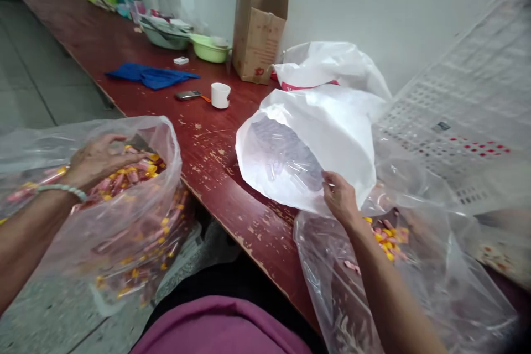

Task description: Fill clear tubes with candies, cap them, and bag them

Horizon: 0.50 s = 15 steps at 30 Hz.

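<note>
My left hand [97, 161] reaches into a clear plastic bag [173, 146] on the left, over a heap of small pink pieces with yellow caps [130, 174]. Its fingers are apart, with a gap between thumb and forefinger. On the table, a white bag [332, 133] lies with its mouth toward me, and clear plastic tubes [286, 157] show inside. My right hand [341, 194] is at the mouth's right side, fingertips pinched together beside the tubes. What they grip is too small to make out.
Another clear bag [323, 265] with pink and yellow pieces lies under my right forearm. A white perforated basket [464, 110] stands tilted at right. Behind are a cup [220, 95], a phone-like device [188, 95], blue cloth [153, 76], cardboard box [261, 38] and green basin [210, 50].
</note>
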Tool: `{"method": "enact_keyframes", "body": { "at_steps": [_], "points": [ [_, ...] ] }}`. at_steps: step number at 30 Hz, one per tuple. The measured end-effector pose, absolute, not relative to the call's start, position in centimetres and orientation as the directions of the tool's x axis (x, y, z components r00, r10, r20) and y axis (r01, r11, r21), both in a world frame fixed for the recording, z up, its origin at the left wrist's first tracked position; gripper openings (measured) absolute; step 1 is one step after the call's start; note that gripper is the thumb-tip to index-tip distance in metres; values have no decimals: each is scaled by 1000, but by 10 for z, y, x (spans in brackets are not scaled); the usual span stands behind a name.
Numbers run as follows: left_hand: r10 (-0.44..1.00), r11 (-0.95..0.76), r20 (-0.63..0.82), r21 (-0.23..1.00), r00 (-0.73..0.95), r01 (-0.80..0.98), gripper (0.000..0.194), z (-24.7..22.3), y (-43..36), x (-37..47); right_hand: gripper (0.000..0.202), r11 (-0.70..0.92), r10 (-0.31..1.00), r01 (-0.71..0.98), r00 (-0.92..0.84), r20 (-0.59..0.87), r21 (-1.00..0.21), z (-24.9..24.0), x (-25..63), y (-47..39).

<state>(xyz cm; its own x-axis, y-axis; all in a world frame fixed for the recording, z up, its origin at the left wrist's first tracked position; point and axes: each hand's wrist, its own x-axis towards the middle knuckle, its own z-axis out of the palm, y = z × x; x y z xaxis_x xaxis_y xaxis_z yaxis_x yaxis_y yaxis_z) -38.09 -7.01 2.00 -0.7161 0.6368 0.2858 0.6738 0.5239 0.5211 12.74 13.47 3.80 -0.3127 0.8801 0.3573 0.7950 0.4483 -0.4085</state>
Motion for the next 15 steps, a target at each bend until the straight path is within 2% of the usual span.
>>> {"method": "enact_keyframes", "body": {
  "at_steps": [2,4,7,8,10,13,15],
  "points": [
    [622,636,246,396,-744,662,59,31,-71,-378,34,434,893,849,-362,268,-300,37,117,136],
    [594,656,318,340,-739,674,57,45,-73,-364,36,417,904,894,-388,180,-164,32,104,137],
    [561,465,607,332,-564,820,48,67,-75,-323,47,368,926,930,-367,90,8,22,85,138],
    [527,367,704,317,-476,875,42,72,-75,-305,45,349,933,936,-352,76,42,20,81,138],
    [492,144,810,285,-319,948,29,79,-68,-265,39,335,938,939,-340,72,75,17,76,137],
    [660,-228,744,332,-106,916,25,77,-39,-207,36,384,920,919,-389,47,88,18,79,137],
    [819,-290,574,415,-1,862,31,68,-7,-175,34,416,908,906,-418,8,78,20,84,138]
  ]
}}
